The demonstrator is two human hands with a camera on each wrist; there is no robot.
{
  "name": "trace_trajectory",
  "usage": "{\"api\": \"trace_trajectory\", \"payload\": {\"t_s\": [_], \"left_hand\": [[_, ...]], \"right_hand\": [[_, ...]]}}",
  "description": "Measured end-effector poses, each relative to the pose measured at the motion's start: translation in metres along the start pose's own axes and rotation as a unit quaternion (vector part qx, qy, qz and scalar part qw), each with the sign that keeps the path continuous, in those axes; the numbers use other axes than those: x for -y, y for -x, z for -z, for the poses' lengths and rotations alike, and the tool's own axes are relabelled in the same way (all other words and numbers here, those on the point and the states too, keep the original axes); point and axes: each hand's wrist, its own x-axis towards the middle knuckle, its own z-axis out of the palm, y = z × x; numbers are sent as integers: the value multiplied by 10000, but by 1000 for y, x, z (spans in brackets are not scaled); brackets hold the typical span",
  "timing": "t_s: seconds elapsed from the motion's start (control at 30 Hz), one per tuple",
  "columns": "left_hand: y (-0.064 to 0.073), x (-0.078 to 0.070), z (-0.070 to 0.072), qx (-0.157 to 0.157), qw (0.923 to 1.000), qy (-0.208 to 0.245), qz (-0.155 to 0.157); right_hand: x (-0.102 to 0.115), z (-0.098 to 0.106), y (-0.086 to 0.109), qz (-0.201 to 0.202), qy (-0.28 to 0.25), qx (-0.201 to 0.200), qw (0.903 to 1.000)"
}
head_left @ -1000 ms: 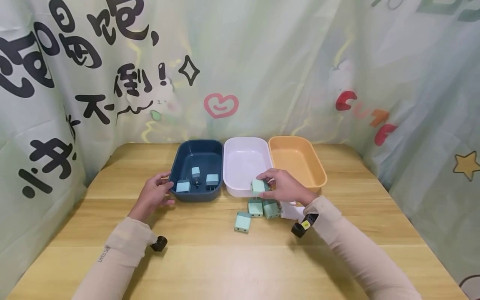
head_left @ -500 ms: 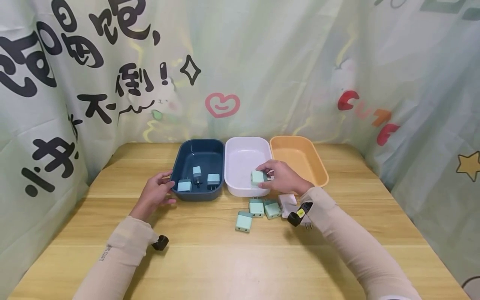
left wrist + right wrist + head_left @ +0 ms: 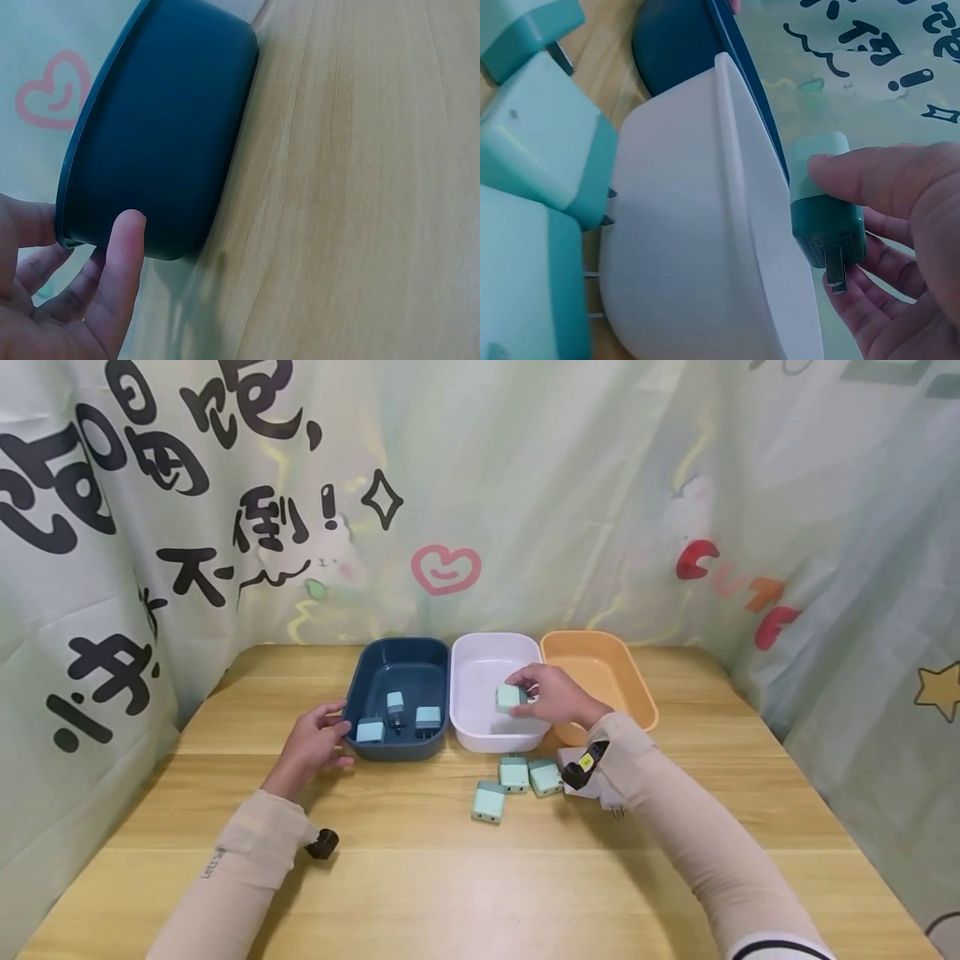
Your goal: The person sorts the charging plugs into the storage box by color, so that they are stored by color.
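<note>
My right hand [image 3: 558,695] pinches a mint-green wall charger [image 3: 508,697] over the white bin [image 3: 495,743]. In the right wrist view, the held charger [image 3: 829,176] shows a pale top, a darker green base and metal prongs pointing down, with the thumb across its near side. At the far left, the fingers of my left hand [image 3: 311,745] lie spread, nearly straight, against the left side and rim of the navy bin [image 3: 396,750]. Inside that bin lie a few light-blue chargers [image 3: 428,718]. Several more mint chargers [image 3: 488,802] rest on the table in front of the white bin.
An orange bin [image 3: 600,668] stands right of the white one, all three bins side by side. White chargers [image 3: 611,795] lie beneath the right wrist, partly hidden. The wooden table [image 3: 465,893] is backed by a printed curtain [image 3: 510,502].
My right hand has lifted the mint charger from the front of the white bin and carried it forward, over the bin. The left hand has stayed at the navy bin.
</note>
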Motion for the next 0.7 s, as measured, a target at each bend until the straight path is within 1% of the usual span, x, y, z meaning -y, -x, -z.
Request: {"api": "trace_trajectory", "payload": {"t_s": [0.2, 0.33, 0.57, 0.7], "left_hand": [[-1, 1, 1, -10, 10000, 23, 17], [-2, 0, 1, -11, 10000, 42, 29], [-2, 0, 0, 2, 10000, 35, 42], [-2, 0, 1, 24, 10000, 41, 22]], "right_hand": [[-3, 1, -12, -10, 142, 38, 9999], [-6, 2, -19, -157, 185, 115, 9996], [-9, 5, -31, -241, 282, 216, 9991], [-12, 5, -39, -425, 335, 268, 9982]]}}
